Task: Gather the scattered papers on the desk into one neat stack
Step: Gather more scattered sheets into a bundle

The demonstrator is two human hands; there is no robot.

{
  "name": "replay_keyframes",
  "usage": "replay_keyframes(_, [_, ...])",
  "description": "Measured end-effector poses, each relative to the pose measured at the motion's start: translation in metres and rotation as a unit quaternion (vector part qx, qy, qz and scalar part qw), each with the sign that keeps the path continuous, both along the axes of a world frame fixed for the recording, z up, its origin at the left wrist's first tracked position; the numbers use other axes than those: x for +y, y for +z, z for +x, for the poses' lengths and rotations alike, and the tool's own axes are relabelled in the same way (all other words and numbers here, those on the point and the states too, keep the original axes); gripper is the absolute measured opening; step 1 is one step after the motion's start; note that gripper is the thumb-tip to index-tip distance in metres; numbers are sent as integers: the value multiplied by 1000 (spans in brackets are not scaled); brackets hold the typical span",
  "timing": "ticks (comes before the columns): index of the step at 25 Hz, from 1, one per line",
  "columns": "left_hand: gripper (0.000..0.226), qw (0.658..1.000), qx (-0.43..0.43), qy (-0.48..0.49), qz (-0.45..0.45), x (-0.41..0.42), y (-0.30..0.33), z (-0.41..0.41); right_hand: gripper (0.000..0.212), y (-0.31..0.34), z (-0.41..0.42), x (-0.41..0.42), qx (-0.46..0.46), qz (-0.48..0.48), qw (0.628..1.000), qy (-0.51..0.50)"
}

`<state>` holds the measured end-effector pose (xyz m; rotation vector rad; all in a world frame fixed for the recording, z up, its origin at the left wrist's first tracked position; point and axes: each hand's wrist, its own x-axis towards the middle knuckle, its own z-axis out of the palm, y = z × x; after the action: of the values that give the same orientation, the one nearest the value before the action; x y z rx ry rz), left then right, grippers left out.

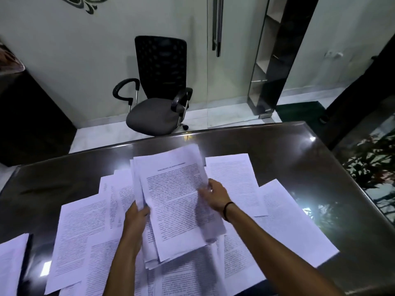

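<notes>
The fingers (142,210) of the left hand (134,221) and right hand (215,195) are pinched on one uneven sheaf of printed papers (173,201), held above several loose sheets (230,174) spread across the tabletop (299,150).

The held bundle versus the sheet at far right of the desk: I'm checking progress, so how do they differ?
The bundle is many sheets, unevenly fanned; the right sheet is a single page. The bundle is gripped by the left hand and right hand and tilted up; the right sheet lies flat on the desk, untouched. The bundle overlaps other papers; the right sheet's outer corner rests on bare desk. Both are white pages of printed text.
</notes>
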<state>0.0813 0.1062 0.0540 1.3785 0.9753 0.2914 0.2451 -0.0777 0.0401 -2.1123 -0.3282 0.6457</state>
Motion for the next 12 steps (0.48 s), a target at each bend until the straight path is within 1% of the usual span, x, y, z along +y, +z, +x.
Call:
replay_keyframes(3, [30,1000,4,18,-13,1,-9,-18,29,-5,-12,-5,23,-3,1000,-9])
replay_keyframes(4, [30,999,9,32,-18,2,-10,-22,32,-6,-13,-10,41,12,999,-15])
replay_keyframes(6, [38,998,24,57,-19,6,-12,-26,36,-6,-11,-22,79,49,995,-31])
replay_keyframes(7, [41,998,23,62,-22,7,-13,-26,35,-3,-9,-28,84,50,995,-30])
replay_keyframes(9, [39,998,13,50,-27,6,-10,-20,30,0,-4,-34,75,29,997,-20])
replay_keyframes(12, [31,999,5,-10,-30,-18,7,3,29,-4,-4,-34,79,24,996,-38])
